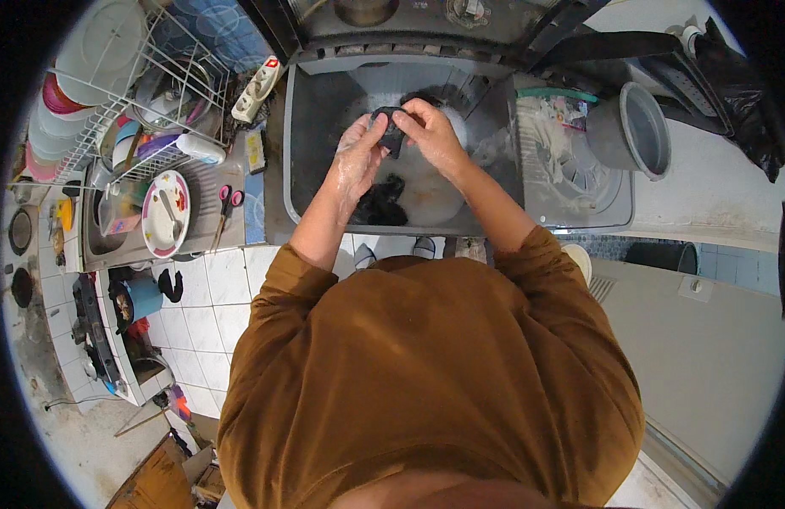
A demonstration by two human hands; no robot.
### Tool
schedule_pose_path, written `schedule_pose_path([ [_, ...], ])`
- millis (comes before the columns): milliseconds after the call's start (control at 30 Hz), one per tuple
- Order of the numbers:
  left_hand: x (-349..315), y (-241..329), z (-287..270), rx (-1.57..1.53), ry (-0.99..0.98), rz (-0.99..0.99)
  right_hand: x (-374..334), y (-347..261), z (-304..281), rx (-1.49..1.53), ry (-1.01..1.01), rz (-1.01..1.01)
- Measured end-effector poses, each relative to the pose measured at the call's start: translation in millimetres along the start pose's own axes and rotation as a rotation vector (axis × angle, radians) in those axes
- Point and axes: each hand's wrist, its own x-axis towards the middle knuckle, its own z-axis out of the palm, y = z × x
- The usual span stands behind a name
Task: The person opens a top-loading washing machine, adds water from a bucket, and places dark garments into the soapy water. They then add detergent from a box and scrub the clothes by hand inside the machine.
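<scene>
Between my hands is a small piece of dark, wet cloth (396,138), bunched up; I cannot tell what garment it is. My left hand (357,151) pinches its left side, with suds on the fingers and wrist. My right hand (432,138) grips the other side with thumb and fingers. Both hands are above the grey wash tub (290,144) of a washing machine, which holds cloudy, soapy water (426,182). A black cloth (381,202) lies crumpled at the tub's near left. More dark cloth (428,96) shows behind my right hand.
Right of the tub, whitish wet cloth (555,140) lies around a round lid, beside a grey bucket (630,131). At the left are a dish rack (167,76), a plate with a spoon (165,214), scissors (226,206) and a power strip (257,88). The machine's raised lid (418,30) stands behind.
</scene>
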Motion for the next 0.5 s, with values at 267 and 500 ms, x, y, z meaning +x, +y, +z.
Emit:
schedule_pose_path([
  [267, 12.7, -31.4, -7.4, -0.085, 0.201, -0.055, -15.5, 7.2, 46.6, -0.196, 0.220, -0.269],
  [500, 16.8, -42.8, -7.2, -0.013, 0.205, -0.152, 3.5, 13.1, 27.7, -0.727, 0.096, -0.560],
])
